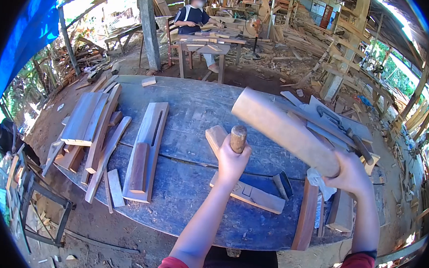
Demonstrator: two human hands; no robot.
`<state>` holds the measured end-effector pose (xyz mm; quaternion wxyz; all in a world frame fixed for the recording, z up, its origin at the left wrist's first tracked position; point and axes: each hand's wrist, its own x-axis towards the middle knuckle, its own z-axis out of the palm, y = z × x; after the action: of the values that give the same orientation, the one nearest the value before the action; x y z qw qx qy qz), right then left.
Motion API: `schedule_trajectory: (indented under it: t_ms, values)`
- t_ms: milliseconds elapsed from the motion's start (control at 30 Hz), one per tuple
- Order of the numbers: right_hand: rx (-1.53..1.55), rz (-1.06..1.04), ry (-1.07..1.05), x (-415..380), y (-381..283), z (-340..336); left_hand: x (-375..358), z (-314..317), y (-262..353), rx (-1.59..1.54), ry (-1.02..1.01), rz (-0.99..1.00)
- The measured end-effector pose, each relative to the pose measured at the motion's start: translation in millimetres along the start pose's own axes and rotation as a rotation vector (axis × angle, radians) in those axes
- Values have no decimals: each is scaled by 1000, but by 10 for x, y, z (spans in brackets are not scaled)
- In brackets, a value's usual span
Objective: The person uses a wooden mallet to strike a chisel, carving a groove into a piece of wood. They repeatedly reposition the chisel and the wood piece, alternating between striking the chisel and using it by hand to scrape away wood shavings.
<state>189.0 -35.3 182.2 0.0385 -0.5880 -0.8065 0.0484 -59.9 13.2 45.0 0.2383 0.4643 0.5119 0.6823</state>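
Observation:
My left hand (233, 159) is closed around a short wooden handle (239, 138) held upright, its rounded top showing above the fist. The tool's lower end is hidden. My right hand (348, 172) grips the near end of a thick, pale wooden piece (286, 131), raised and slanting up to the left, slightly blurred. Behind my left hand lies a light wood block (215, 136). Below it, a flat wooden piece with carved marks (255, 196) rests on the blue table (185, 215), with a dark wedge-like object (283, 185) at its right end.
Stacked boards (85, 116) lie at the table's left, beside a slotted plank (147, 149). Brown beams (307, 213) and a white plastic bag (319, 183) are at the right, with a clamp (331, 115) farther back. A person (192, 19) sits at another table (205, 47).

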Motion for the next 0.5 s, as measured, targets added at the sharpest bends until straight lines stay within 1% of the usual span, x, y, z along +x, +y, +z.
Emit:
schedule_trajectory:
  t_ms: [67,100,167,200,267,300,367,400,467,500]
  values:
    - [398,-104,315,11,103,75,5,-3,-20,2,1,-12]
    - [399,-103,314,20,94,132,-1,-7,-30,5,0,-27]
    - [526,-183,552,50,38,207,-14,-16,-6,6,-22,-42]
    - [525,-184,551,47,-13,159,-19,-22,3,11,-47,-57]
    - [-9,-99,20,33,-112,7,-22,-19,2,-5,-35,-28]
    - [-3,-97,19,34,-100,-1,-29,-28,-3,-19,-27,0]
    - [225,-36,167,27,-45,-19,-27,-57,3,-19,-37,-33]
    - [225,-34,161,34,-65,45,-33,-71,0,-19,-44,-65]
    - [553,-165,678,85,-119,198,-23,-57,-12,-20,-27,-44]
    - [555,-164,676,87,-111,198,-30,-54,-23,-18,-14,-24]
